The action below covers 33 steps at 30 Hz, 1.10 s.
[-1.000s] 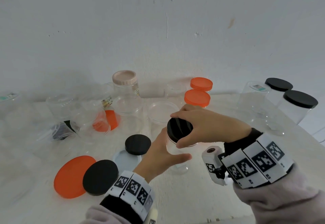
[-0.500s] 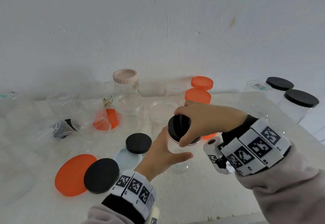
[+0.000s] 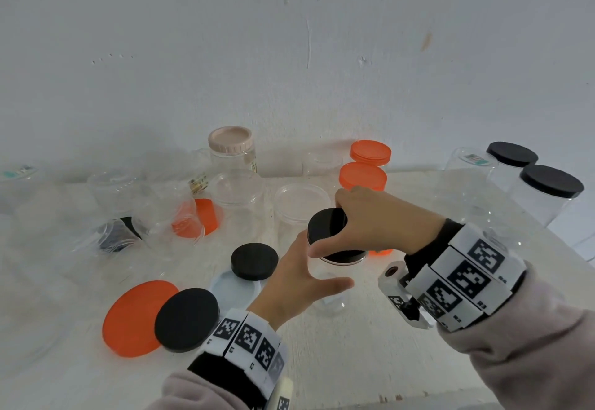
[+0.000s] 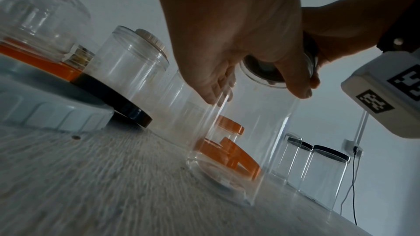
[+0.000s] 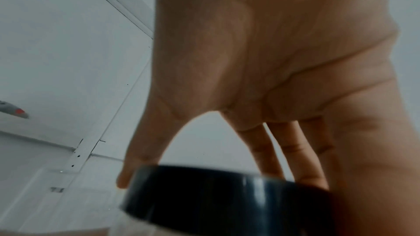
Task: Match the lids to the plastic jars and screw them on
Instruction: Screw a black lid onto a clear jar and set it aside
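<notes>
Black lid [image 3: 328, 232] sits atop the jar [image 4: 245, 141], right-hand fingers [image 5: 302, 159] encircling it.

- I see a plain white wall [image 3: 289, 55] behind, scuffed, one brownish mark [image 3: 426, 42].
- White table [image 3: 370, 361], rough grainy top.
- I spot a wall socket [image 4: 356, 152] with a black cable [image 4: 351, 186] hanging.
- Light flat, dim.

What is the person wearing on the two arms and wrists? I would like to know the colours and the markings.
Both arms have pale pinkish-grey sleeves over black cuffs. Each wrist carries a white band of square blocks printed with black square-patterned tags: one behind the left hand, one behind the right hand. A white camera housing with similar tags hangs below the right wrist. Both hands are bare.
</notes>
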Tool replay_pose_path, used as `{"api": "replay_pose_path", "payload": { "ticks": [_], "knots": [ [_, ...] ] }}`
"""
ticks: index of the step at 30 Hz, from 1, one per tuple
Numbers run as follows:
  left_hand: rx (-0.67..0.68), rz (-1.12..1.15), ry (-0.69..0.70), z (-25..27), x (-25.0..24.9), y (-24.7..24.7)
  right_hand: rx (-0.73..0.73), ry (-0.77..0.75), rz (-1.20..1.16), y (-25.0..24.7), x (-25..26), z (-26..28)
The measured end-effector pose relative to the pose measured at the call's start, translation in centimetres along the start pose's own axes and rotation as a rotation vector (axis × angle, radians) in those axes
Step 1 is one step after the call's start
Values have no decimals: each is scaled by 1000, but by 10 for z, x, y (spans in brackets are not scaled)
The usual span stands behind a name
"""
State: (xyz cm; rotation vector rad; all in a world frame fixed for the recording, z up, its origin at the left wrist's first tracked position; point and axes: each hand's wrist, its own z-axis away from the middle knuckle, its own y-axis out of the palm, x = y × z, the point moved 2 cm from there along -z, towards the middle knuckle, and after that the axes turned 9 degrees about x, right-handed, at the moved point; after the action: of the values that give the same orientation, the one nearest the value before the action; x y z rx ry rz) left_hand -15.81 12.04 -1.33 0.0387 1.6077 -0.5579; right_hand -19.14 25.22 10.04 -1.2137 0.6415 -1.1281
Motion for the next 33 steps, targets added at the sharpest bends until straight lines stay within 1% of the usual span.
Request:
{"api": "replay_pose_path", "payload": {
  "ticks": [1, 2, 4, 5, 6, 9, 13, 15, 17, 19, 20, 21, 23, 25, 27, 31, 32, 33],
  "knots": [
    [3, 0, -1, 0, 0, 0, 15, 1, 13, -1, 0, 0],
    [7, 1, 2, 0, 0, 0, 61, -5, 26, -3, -1, 0],
    [11, 1, 4, -1, 0, 0, 201, -47, 22, -7, -3, 2],
    [9, -4, 3, -1, 0, 0, 242, -71, 9, -9, -2, 3],
    [5, -10, 5, -1, 0, 0, 247, -92, 1, -10, -1, 3],
    [2, -9, 12, -1, 0, 1, 153, -120, -19, -9, 0, 1],
    [-2, 1, 11, -1, 2, 0, 25, -34, -16, 1, 1, -2],
    [-4, 7, 0, 0, 3, 1, -13, 5, 9, 5, 2, -4],
    [-3, 6, 1, 0, 2, 1, 40, 11, 9, 3, -1, -3],
    [-1, 1, 2, -1, 2, 0, 168, -29, 0, -2, -3, -1],
    [-1, -7, 4, -1, 1, 0, 209, -57, -1, -4, -3, 2],
    [-3, -16, 6, -1, 1, 0, 215, -84, 1, -6, -2, 3],
    [-6, -19, 2, -1, 0, 1, 164, -124, 9, -8, 0, 4],
    [-6, -10, 0, -1, 1, 1, 127, -123, 25, -9, 0, 3],
    [0, -3, -1, -1, 1, 1, 86, -83, 44, -6, 0, 1],
    [-4, -14, -5, -1, 1, 1, -49, -4, 43, 2, 3, 2],
    [-2, -13, -6, -1, 1, 1, -44, -4, 43, 2, 2, 2],
    [2, -11, -8, -1, 1, 1, -9, -14, 46, 1, 0, 1]
  ]
}}
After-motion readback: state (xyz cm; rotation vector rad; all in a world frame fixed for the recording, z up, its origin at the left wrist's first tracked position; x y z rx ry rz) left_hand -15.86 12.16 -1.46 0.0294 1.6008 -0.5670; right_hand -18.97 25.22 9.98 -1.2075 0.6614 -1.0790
